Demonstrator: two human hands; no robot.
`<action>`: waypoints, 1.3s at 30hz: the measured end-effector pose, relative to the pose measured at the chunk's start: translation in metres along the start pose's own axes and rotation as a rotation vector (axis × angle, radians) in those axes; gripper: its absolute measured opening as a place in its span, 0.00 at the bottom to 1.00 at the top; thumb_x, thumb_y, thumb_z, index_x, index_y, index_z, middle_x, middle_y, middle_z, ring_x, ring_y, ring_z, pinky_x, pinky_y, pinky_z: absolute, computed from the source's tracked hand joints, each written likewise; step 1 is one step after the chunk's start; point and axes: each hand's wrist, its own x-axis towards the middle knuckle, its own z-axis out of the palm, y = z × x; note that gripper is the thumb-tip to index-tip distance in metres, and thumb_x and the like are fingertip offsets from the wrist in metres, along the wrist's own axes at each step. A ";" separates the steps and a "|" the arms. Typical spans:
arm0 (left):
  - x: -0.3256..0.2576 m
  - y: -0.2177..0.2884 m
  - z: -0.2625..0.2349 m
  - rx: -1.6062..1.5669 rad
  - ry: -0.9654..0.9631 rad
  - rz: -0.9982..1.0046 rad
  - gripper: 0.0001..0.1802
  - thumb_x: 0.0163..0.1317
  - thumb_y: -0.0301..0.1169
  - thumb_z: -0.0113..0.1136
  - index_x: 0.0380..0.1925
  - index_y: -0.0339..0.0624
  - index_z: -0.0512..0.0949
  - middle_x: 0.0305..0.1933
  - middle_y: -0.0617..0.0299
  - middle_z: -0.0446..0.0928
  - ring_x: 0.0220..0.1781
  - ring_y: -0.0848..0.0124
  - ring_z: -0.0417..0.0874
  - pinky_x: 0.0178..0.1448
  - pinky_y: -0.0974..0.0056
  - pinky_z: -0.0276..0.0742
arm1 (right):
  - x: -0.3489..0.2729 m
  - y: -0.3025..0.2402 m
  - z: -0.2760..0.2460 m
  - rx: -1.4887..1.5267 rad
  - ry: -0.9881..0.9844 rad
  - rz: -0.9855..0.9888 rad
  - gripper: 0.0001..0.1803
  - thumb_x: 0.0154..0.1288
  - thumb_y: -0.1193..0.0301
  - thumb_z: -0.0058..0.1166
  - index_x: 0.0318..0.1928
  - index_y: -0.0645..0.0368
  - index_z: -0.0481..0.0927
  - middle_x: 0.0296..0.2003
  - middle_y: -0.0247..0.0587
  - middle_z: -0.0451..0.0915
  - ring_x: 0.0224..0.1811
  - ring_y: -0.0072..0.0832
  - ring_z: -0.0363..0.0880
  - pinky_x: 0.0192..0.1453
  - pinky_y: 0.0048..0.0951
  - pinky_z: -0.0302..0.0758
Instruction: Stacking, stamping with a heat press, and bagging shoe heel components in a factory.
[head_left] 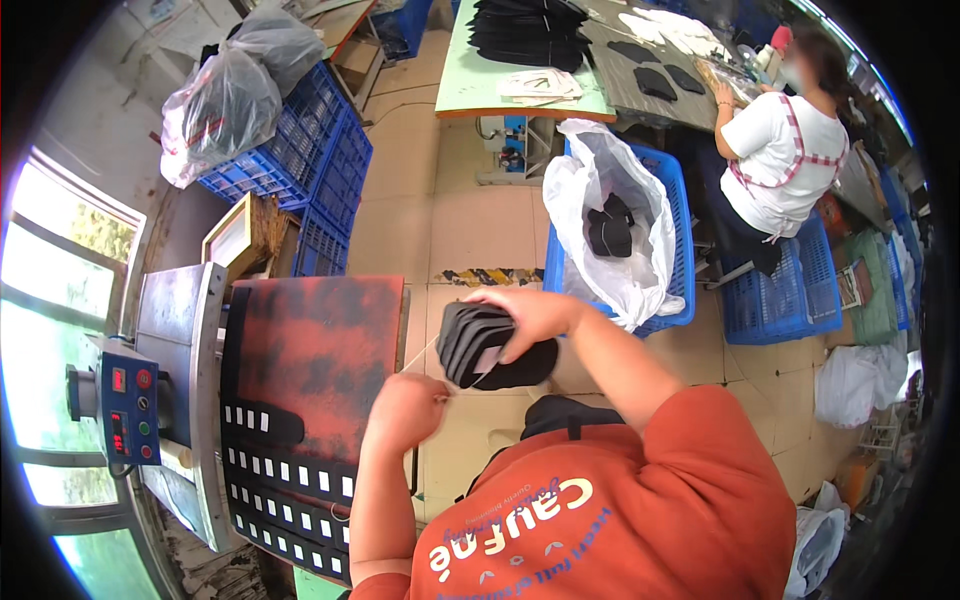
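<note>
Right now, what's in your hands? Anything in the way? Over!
Right hand: holding black stack. Left hand: pinching pale string. Nothing seen blocking either.

Blue crates (335,155) stand stacked at upper left; plastic bags (222,108) rest on top. A window (65,250) is at far left. Striped tape (490,277) lies on the tiled floor (480,220). A co-worker (785,150) is positioned at a grey table (622,92), upper right. White bags (858,385) lie at far right

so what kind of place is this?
Probably a small textile or garment-parts workshop: a control box with buttons on the left, stacked black pieces on the green table, and a black bundle in the right hand.
</note>
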 end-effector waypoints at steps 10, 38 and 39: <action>0.103 0.048 0.080 -0.415 0.490 0.192 0.14 0.54 0.18 0.63 0.42 0.37 0.78 0.46 0.51 0.80 0.49 0.52 0.80 0.53 0.55 0.77 | -0.116 0.201 -0.101 1.420 1.136 0.447 0.22 0.55 0.72 0.57 0.53 0.61 0.77 0.46 0.47 0.83 0.46 0.41 0.84 0.54 0.48 0.81; -0.194 -0.411 -0.054 -0.082 0.869 -1.365 0.34 0.56 0.40 0.70 0.49 0.20 0.69 0.50 0.29 0.78 0.56 0.44 0.81 0.57 0.50 0.79 | 0.291 -0.046 0.373 -0.122 0.248 -0.282 0.40 0.60 0.79 0.58 0.71 0.61 0.54 0.72 0.69 0.46 0.74 0.62 0.49 0.76 0.48 0.56; -0.194 -0.405 -0.055 -0.168 0.903 -1.293 0.30 0.57 0.39 0.70 0.47 0.22 0.71 0.46 0.34 0.80 0.49 0.46 0.83 0.49 0.52 0.80 | 0.298 -0.045 0.379 -0.158 0.285 -0.284 0.41 0.60 0.80 0.58 0.71 0.61 0.53 0.72 0.69 0.46 0.74 0.63 0.49 0.77 0.48 0.55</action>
